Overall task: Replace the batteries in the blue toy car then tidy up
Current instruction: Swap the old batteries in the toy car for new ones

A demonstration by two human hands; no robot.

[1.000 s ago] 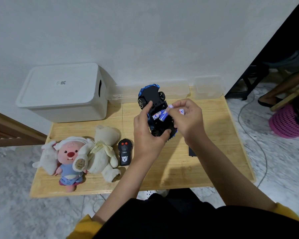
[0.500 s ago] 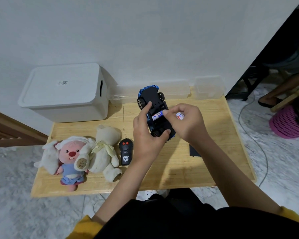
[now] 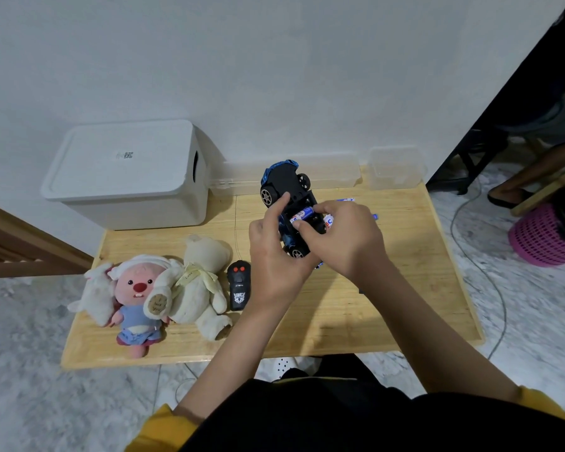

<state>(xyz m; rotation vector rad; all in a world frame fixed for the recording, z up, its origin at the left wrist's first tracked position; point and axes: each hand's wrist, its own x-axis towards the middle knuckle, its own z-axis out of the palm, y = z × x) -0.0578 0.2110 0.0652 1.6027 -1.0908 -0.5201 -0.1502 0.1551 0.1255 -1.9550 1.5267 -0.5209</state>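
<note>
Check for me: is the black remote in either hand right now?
No, the black remote lies on the table beside the cream teddy.

Yellow sleeves [image 3: 163,425], black top [image 3: 340,415].

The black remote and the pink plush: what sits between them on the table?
In the head view, a cream teddy bear lies between the black remote and the pink plush, leaning against the plush, on the wooden table.

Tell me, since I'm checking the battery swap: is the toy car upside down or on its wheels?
Upside down: the toy car shows its black underside, held in the left hand.
</note>
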